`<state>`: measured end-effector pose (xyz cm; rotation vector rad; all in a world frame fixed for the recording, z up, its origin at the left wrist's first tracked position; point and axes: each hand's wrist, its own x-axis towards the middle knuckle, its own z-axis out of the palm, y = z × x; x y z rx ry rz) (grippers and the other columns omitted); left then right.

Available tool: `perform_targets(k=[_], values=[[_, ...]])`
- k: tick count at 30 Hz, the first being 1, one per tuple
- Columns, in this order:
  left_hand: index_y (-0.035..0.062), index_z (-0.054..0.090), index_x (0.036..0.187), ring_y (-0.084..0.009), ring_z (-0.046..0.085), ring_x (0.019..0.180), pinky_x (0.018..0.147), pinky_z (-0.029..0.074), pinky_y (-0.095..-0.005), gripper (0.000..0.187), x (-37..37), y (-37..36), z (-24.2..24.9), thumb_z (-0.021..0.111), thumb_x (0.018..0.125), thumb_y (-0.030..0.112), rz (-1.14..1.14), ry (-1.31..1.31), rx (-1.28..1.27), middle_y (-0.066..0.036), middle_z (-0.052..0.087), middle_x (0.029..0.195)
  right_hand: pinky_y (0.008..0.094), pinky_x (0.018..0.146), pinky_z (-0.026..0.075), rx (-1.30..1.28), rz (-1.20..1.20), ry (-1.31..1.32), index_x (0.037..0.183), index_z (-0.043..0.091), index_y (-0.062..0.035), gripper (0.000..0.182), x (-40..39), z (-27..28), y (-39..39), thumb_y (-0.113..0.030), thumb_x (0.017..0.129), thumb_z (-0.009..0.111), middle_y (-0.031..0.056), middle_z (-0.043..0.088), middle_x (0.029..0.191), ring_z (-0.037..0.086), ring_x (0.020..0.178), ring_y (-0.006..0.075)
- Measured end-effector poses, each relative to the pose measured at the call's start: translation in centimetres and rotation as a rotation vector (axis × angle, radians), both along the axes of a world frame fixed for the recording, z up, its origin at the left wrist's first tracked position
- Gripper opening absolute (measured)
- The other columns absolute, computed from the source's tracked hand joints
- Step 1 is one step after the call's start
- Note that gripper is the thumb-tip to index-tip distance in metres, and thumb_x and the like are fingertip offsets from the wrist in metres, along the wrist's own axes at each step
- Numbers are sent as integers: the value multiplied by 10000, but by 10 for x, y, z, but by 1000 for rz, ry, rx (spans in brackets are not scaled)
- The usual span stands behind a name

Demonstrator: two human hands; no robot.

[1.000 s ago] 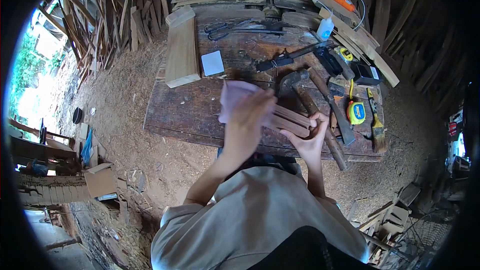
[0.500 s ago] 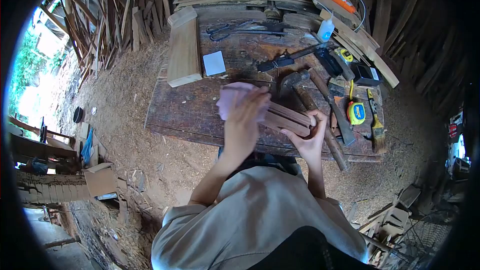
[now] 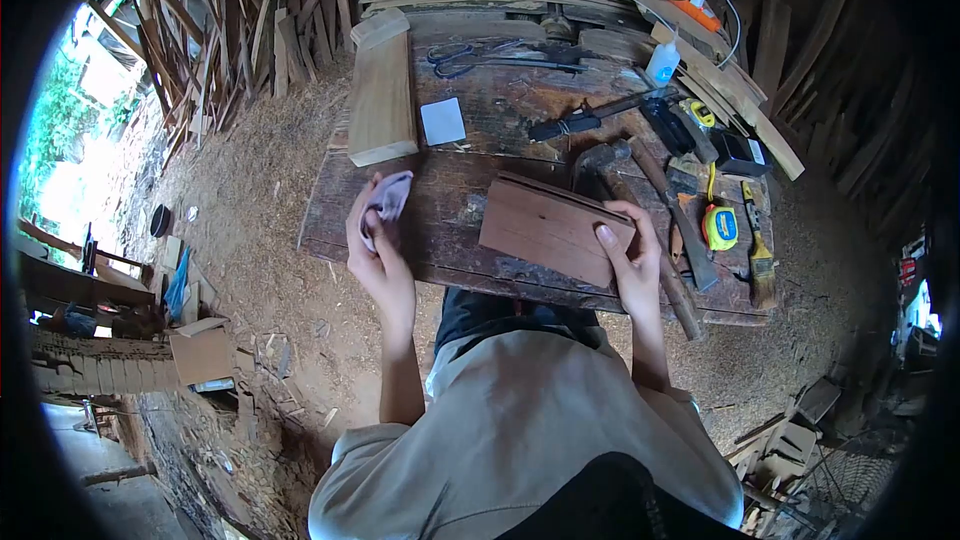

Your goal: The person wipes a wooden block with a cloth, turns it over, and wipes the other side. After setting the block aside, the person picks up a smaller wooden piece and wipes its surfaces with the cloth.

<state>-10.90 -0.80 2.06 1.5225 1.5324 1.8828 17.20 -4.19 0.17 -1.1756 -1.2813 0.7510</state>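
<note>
Wooden workbench (image 3: 400,215) stands on a shaving-strewn floor (image 3: 260,280).

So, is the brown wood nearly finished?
The brown wooden piece already looks cut to shape, with straight edges. The right hand holds it; the left hand holds a crumpled purple sheet, apart from the wood. Some rubbing may be left, since that sheet is in hand, but I can't tell how much.

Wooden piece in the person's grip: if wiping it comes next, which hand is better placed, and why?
Probably the left hand: it holds the purplish cloth, a little left of the wooden piece, whose right end the right hand grips.
</note>
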Motion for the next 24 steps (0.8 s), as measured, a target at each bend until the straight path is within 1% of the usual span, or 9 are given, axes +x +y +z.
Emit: perform_targets(k=[4,6,7,11,13,17,20,22,24], values=[[-79,569,1269,-251,586,1204,1065,409,-373,355,-3,-17,-9,439,1067,184,-55,-17,0,-180,641,1260,332,999,413,-146,18,12,1241,560,-26,425,-8,-6,14,-110,872,753,135,592,1173,554,1154,217],[-64,538,1317,-270,577,1239,1052,431,-375,350,0,-27,-8,409,1077,157,-113,2,6,-201,621,1297,372,1006,425,51,16,-317,1266,537,-31,563,-14,-10,21,-167,802,826,163,536,1211,530,1194,281],[-64,524,1324,-273,586,1229,1043,447,-376,352,3,-31,-7,402,1079,158,-121,-86,-2,-209,620,1296,429,1021,420,25,43,-355,1313,508,-51,756,-16,-8,24,-241,697,902,185,463,1266,483,1231,356],[-61,524,1323,-272,604,1196,1036,461,-374,351,-2,-38,-1,394,1082,158,-153,-146,-57,-207,620,1292,416,1037,409,32,49,-551,1339,511,-78,845,-16,9,19,-233,624,933,169,474,1288,503,1214,343],[-63,525,1321,-254,614,1163,1016,484,-376,355,-4,-38,1,398,1082,167,-112,-152,-168,-206,629,1272,443,1052,398,-41,175,-587,1368,497,-99,920,-10,9,23,-268,584,948,174,452,1313,476,1240,363],[-64,534,1313,-223,643,1087,943,526,-345,368,3,-36,7,439,1075,201,-98,-130,-139,-185,647,1225,457,1052,397,-64,168,-580,1362,513,-103,883,-13,12,19,-279,606,935,174,454,1317,464,1248,367],[-58,572,1268,-189,664,1003,869,552,-317,369,8,-34,6,478,1065,236,-127,-357,-254,-153,674,1149,462,1049,399,-33,130,-713,1353,536,-101,853,-13,13,18,-288,618,928,174,461,1314,464,1239,372],[-36,618,1223,-170,670,943,830,548,-292,348,3,-28,-14,495,1060,246,-250,-312,-311,-133,687,1093,465,1059,395,-26,127,-707,1358,546,-97,821,-13,15,16,-284,647,913,181,469,1326,456,1260,379],[-22,650,1191,-148,652,975,852,524,-283,317,25,-26,8,495,1058,221,-310,-408,-387,-121,698,1079,467,1068,389,28,116,-725,1367,544,-92,802,-16,18,12,-259,668,898,188,462,1354,442,1288,379]])
